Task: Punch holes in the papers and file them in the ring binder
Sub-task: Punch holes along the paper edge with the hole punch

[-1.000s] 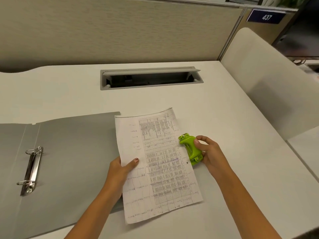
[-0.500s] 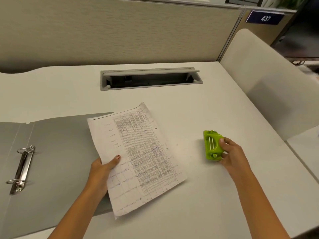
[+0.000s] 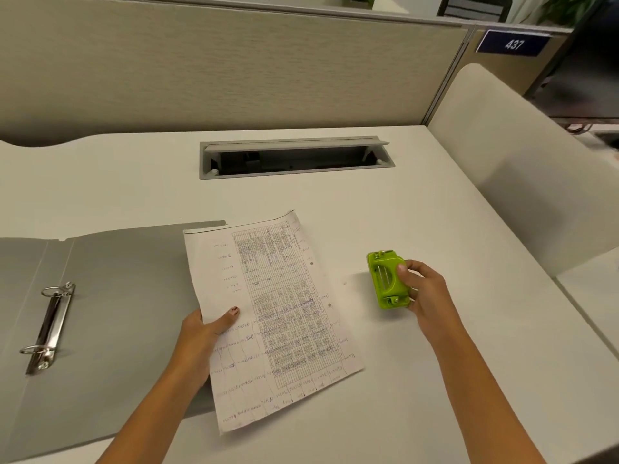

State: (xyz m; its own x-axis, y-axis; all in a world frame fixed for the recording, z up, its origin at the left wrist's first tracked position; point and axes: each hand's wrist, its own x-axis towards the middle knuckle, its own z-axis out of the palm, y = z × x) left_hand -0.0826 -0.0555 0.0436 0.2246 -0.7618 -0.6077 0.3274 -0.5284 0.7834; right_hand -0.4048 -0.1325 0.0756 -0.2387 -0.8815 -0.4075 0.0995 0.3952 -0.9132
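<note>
A sheet of paper with printed tables and handwriting lies partly on the open grey ring binder, with two small holes near its right edge. My left hand pinches the paper's left edge, thumb on top. The binder's metal rings sit at the far left and look closed. A lime-green hole punch rests on the desk right of the paper. My right hand grips its right side.
The white desk has a grey cable tray opening at the back. A beige partition stands behind, and a cream side panel rises at the desk's right edge.
My right hand pulled the hole punch off the paper's right edge and set it to the right. My left hand slid the paper left over the binder.
</note>
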